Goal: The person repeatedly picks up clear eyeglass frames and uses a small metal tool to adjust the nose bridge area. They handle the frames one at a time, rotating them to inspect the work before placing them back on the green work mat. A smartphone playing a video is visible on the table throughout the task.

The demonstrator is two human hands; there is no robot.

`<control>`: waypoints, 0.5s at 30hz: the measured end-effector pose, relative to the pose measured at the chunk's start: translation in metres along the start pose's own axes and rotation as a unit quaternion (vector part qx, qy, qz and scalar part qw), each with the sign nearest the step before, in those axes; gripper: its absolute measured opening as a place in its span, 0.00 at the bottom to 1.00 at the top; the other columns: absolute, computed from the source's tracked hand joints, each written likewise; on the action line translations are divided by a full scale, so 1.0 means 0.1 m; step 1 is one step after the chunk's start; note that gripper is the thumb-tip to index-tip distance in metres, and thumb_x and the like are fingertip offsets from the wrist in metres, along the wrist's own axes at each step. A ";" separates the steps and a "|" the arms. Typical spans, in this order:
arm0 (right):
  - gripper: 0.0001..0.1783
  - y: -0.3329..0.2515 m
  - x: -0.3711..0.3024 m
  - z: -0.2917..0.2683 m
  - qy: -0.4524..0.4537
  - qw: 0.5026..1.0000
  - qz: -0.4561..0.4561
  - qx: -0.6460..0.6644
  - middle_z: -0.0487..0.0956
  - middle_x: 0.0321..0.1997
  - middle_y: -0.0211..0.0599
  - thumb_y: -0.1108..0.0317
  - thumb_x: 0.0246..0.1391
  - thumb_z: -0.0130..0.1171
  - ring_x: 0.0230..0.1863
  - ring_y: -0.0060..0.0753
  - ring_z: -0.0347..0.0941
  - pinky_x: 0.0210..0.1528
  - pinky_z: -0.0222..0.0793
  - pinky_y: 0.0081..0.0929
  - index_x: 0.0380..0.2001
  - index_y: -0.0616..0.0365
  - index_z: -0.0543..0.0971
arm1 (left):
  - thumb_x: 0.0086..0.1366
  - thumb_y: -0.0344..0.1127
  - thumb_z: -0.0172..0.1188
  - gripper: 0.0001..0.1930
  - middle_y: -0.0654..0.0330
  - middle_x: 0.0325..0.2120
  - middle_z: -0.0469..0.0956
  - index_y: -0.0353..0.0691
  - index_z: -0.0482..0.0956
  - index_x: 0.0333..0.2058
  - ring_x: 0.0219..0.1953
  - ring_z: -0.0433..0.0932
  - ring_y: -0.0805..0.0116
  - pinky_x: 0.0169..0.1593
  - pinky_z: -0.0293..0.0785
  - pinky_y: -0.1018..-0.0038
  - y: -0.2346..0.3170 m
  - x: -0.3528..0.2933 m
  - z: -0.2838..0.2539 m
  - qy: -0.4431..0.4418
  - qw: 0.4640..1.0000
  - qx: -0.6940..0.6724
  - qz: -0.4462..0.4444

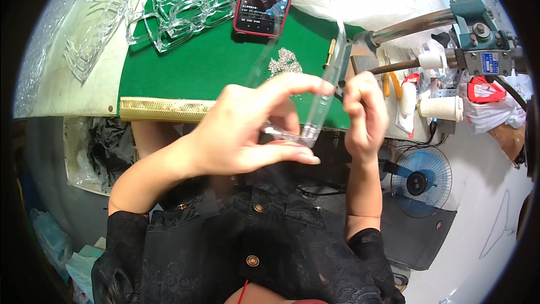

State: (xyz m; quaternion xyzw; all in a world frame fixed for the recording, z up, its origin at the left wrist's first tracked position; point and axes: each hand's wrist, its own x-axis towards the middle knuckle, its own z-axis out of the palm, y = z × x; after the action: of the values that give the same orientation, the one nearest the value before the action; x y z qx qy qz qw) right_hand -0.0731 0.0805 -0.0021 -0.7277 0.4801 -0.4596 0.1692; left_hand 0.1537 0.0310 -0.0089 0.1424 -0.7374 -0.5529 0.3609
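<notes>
My left hand grips a clear plastic eyeglass frame over the near edge of the bench. The thumb and fingers pinch its lower corner, and one long temple arm stands up, slightly blurred. Just right of the frame, my right hand is closed with its fingers curled. Whatever lies in those fingers is hidden. A dark rod of the bench machine ends by its knuckles; touching or apart, I cannot tell. Beyond the left hand, a small heap of tiny silvery metal parts lies on the green mat.
More clear eyeglass frames are piled at the far left. A phone stands at the back. The machine reaches in from the right, near orange-handled pliers and a white cup. A perforated golden strip edges the mat; a fan stands below.
</notes>
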 end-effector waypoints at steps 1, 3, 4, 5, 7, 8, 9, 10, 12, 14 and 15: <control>0.07 -0.21 0.08 -0.04 -0.001 0.999 -0.044 -0.019 0.69 0.25 0.33 0.71 0.49 0.58 0.28 0.30 0.66 0.31 0.62 0.24 0.23 0.59 0.71 | 0.46 0.32 0.74 0.38 0.61 0.20 0.78 0.32 0.65 0.55 0.24 0.77 0.77 0.31 0.71 0.82 0.00 0.05 0.07 -0.009 0.999 -0.032 -0.012; 0.08 -0.45 0.17 -0.03 -0.012 0.992 -0.105 -0.069 0.71 0.26 0.31 0.69 0.43 0.62 0.28 0.31 0.67 0.30 0.63 0.26 0.22 0.57 0.73 | 0.49 0.30 0.72 0.34 0.62 0.19 0.77 0.35 0.67 0.55 0.22 0.75 0.78 0.30 0.71 0.82 0.01 0.08 0.15 -0.019 0.997 -0.070 -0.022; 0.09 -0.50 0.19 -0.02 -0.019 0.987 -0.121 -0.102 0.71 0.26 0.30 0.67 0.40 0.64 0.28 0.32 0.68 0.30 0.63 0.26 0.22 0.56 0.74 | 0.49 0.30 0.72 0.34 0.62 0.18 0.77 0.36 0.68 0.55 0.22 0.76 0.78 0.31 0.71 0.82 0.03 0.10 0.16 -0.015 0.999 -0.050 -0.016; 0.09 -0.49 0.18 -0.01 -0.014 0.988 -0.120 -0.097 0.72 0.26 0.31 0.65 0.39 0.65 0.28 0.31 0.68 0.29 0.62 0.26 0.22 0.55 0.75 | 0.49 0.30 0.72 0.33 0.62 0.18 0.77 0.36 0.68 0.55 0.22 0.77 0.77 0.31 0.72 0.82 0.02 0.11 0.18 -0.013 0.999 -0.051 -0.006; 0.09 -0.46 0.16 -0.05 -0.018 0.986 -0.119 -0.113 0.72 0.26 0.30 0.64 0.40 0.65 0.26 0.31 0.67 0.28 0.60 0.26 0.22 0.55 0.75 | 0.49 0.31 0.72 0.32 0.62 0.18 0.78 0.36 0.69 0.54 0.22 0.79 0.76 0.32 0.72 0.81 0.00 0.12 0.21 -0.011 0.999 -0.052 0.003; 0.09 -0.46 0.16 -0.04 -0.015 0.986 -0.122 -0.115 0.72 0.25 0.29 0.64 0.40 0.65 0.26 0.30 0.67 0.28 0.59 0.26 0.22 0.55 0.75 | 0.50 0.31 0.71 0.32 0.61 0.19 0.78 0.36 0.69 0.54 0.23 0.79 0.75 0.32 0.73 0.81 0.01 0.12 0.21 -0.012 0.999 -0.051 -0.001; 0.09 -0.44 0.16 -0.04 -0.016 0.985 -0.123 -0.118 0.72 0.25 0.29 0.64 0.40 0.65 0.25 0.30 0.67 0.28 0.59 0.26 0.22 0.54 0.75 | 0.50 0.31 0.71 0.32 0.61 0.19 0.79 0.36 0.69 0.54 0.23 0.80 0.75 0.32 0.73 0.81 0.01 0.12 0.20 -0.013 0.999 -0.049 -0.005; 0.09 -0.43 0.16 -0.04 -0.017 0.985 -0.124 -0.120 0.72 0.25 0.28 0.63 0.40 0.65 0.25 0.30 0.67 0.28 0.58 0.26 0.22 0.54 0.76 | 0.50 0.31 0.71 0.31 0.61 0.19 0.79 0.36 0.69 0.54 0.23 0.80 0.74 0.32 0.73 0.80 0.00 0.12 0.21 -0.010 0.999 -0.050 -0.005; 0.09 -0.42 0.16 -0.03 -0.015 0.985 -0.122 -0.122 0.72 0.24 0.28 0.62 0.40 0.65 0.25 0.29 0.67 0.28 0.58 0.26 0.22 0.54 0.76 | 0.51 0.31 0.70 0.31 0.60 0.19 0.80 0.36 0.70 0.53 0.23 0.81 0.73 0.32 0.73 0.80 -0.01 0.12 0.20 -0.007 0.999 -0.047 -0.005; 0.10 -0.43 0.16 -0.02 -0.012 0.986 -0.117 -0.122 0.72 0.24 0.28 0.61 0.40 0.65 0.25 0.29 0.67 0.28 0.57 0.26 0.22 0.53 0.77 | 0.51 0.31 0.70 0.30 0.59 0.20 0.80 0.36 0.70 0.53 0.23 0.81 0.73 0.33 0.73 0.80 -0.02 0.11 0.19 -0.013 0.999 -0.047 -0.013; 0.10 -0.42 0.16 -0.03 -0.016 0.985 -0.121 -0.121 0.72 0.24 0.28 0.60 0.39 0.65 0.25 0.29 0.67 0.28 0.58 0.26 0.22 0.53 0.77 | 0.51 0.31 0.70 0.30 0.59 0.20 0.80 0.36 0.70 0.53 0.24 0.81 0.72 0.33 0.74 0.80 -0.02 0.11 0.19 -0.017 0.999 -0.047 -0.017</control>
State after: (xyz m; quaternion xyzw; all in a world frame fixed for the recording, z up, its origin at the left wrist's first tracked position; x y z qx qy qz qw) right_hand -0.0510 0.0877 0.0367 -0.8032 0.4374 -0.4033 0.0306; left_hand 0.1323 0.0374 -0.0086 0.1287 -0.7141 -0.5953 0.3453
